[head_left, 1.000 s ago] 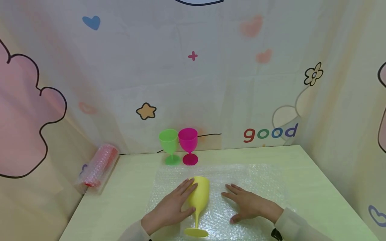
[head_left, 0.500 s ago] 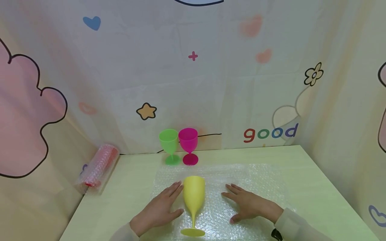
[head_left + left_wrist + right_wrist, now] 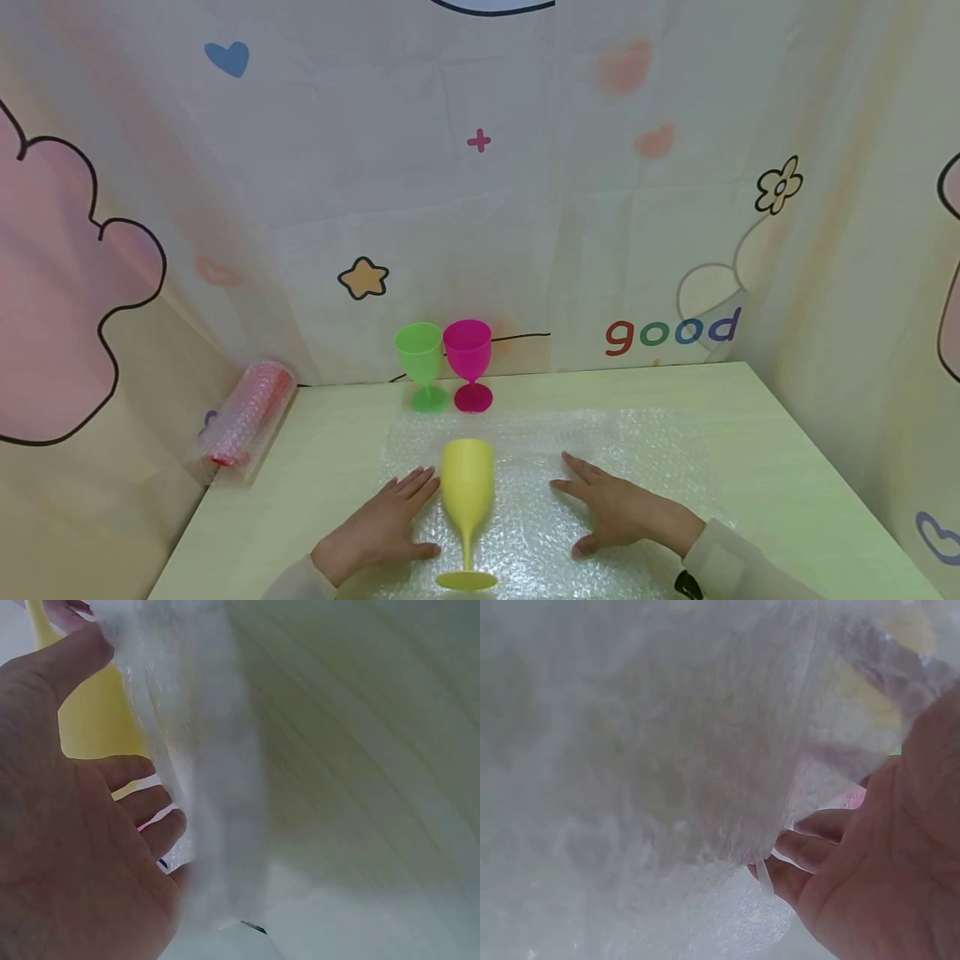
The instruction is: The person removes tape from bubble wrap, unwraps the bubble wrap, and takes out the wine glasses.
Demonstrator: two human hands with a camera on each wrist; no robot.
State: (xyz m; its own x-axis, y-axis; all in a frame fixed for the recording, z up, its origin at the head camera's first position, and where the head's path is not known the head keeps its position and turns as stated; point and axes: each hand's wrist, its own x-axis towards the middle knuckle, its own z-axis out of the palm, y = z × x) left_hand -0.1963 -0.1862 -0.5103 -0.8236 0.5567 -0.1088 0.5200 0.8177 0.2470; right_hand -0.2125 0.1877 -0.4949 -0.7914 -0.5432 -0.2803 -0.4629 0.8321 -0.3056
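A yellow plastic goblet (image 3: 468,483) lies on its side on a sheet of bubble wrap (image 3: 525,550), foot toward me and rim away. Just left of its bowl is my left hand (image 3: 386,525), fingers extended and thumb spread toward the stem; whether the fingertips touch the bowl I cannot tell. On the sheet's right part rests my right hand (image 3: 618,508), fingers spread, apart from the goblet. In the left wrist view the yellow goblet (image 3: 97,720) shows behind the thumb and fingers, beside bubble wrap (image 3: 217,765). Bubble wrap (image 3: 667,765) fills most of the right wrist view.
A green goblet (image 3: 420,354) and a magenta goblet (image 3: 468,350) stand side by side at the table's back edge. At the left edge lies a bubble-wrapped bundle (image 3: 251,417) with something red inside. A printed curtain (image 3: 480,217) encloses the back and sides.
My left hand has come off the top of the yellow goblet and moved left beside it. The goblet has shifted left as well. The right hand has stayed nearly in place.
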